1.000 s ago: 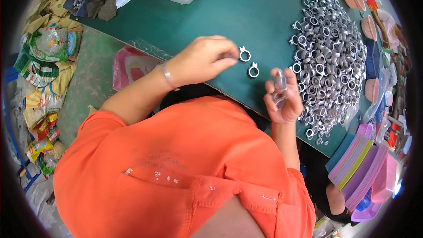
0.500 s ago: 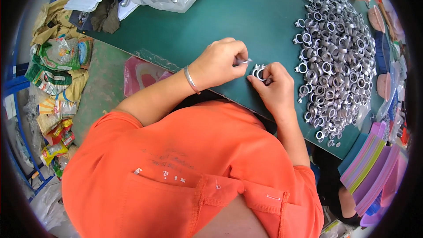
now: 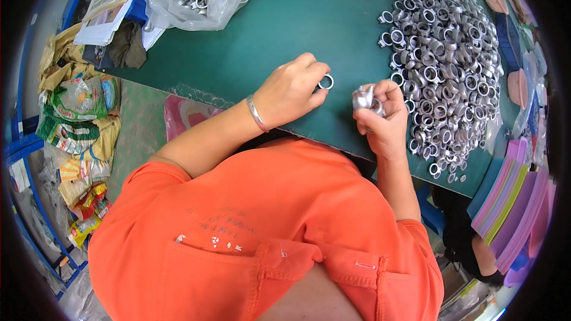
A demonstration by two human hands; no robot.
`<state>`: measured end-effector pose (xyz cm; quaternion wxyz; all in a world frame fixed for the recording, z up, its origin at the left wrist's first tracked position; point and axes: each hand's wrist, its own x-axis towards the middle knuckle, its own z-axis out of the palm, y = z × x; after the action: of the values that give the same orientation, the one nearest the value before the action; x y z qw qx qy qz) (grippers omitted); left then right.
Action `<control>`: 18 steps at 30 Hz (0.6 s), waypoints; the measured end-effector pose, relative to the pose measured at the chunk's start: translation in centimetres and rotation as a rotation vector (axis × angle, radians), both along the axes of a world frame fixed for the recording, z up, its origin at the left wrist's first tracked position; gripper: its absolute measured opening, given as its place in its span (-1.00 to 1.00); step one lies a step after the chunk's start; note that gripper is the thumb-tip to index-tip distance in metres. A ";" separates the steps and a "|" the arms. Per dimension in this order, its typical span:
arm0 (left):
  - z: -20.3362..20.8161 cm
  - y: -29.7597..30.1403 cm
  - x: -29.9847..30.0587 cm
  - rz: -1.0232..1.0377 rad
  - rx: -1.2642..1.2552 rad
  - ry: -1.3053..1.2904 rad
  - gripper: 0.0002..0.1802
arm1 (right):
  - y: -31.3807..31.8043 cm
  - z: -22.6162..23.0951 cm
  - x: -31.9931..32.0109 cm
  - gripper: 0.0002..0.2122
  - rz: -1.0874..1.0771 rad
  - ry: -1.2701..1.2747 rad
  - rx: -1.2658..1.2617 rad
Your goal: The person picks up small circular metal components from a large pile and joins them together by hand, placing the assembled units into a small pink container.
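My left hand [image 3: 292, 87] is closed over the green tabletop, its fingertips at a small silver metal ring [image 3: 325, 81] whose open face shows. To its right, my right hand [image 3: 388, 114] is turned partly palm-up, fingers curled round silver metal ring fittings [image 3: 363, 98]; how many it holds cannot be made out. Just beyond the right hand lies a large heap of similar ring fittings [image 3: 443, 65].
At the far left of the green table [image 3: 262, 30] a clear plastic bag [image 3: 220, 15] holds more rings, beside papers [image 3: 113, 0]. Pink baskets [image 3: 516, 89] line the right edge. Stacked coloured sheets [image 3: 505, 202] stand at lower right; sacks [image 3: 77, 101] lie left of the table.
My right hand has moved right and turned over, with fittings now showing in its fingers. The left hand's ring has turned to show its opening. The whole view has shifted slightly.
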<state>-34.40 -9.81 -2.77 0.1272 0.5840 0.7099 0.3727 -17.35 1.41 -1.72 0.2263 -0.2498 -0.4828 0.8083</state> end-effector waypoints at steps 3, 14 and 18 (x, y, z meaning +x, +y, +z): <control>0.5 0.2 0.0 -0.004 0.027 0.046 -0.72 | 0.8 -1.0 0.8 -0.56 0.125 0.363 -0.420; 1.9 1.3 -0.7 0.019 -0.238 -1.480 -0.77 | 1.5 -1.0 1.0 -0.74 0.088 0.440 -0.619; 2.1 0.8 -0.7 -0.049 -0.266 -1.683 -0.75 | 1.7 -0.7 0.7 -0.67 0.072 0.457 -0.698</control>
<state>-35.05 -9.04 -0.62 0.6881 0.1076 0.4037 0.5933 -16.65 3.10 -2.43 0.2012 -0.1086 -0.1258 0.9654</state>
